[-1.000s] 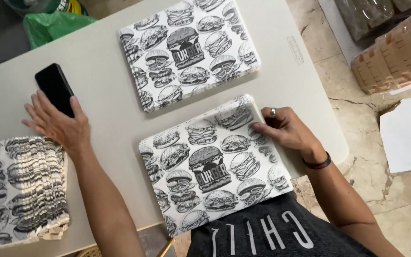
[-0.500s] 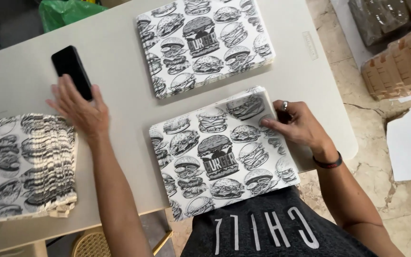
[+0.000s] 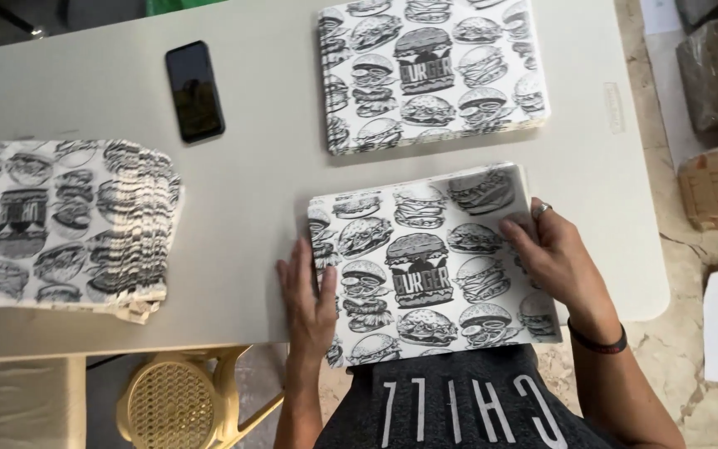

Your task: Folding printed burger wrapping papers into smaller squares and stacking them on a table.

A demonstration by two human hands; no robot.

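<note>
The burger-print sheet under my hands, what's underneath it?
The burger-print sheet lies on a white table, its near edge overhanging. The left hand and right hand press its sides. Anything beneath is covered.

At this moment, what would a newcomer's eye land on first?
Burger-printed black-and-white paper sheets dominate the white table: a near stack under both hands, a second stack beyond it, a fanned pile at the left. The left hand lies flat on the near stack's left edge; the right hand lifts its right edge. A black phone lies between the piles.
</note>
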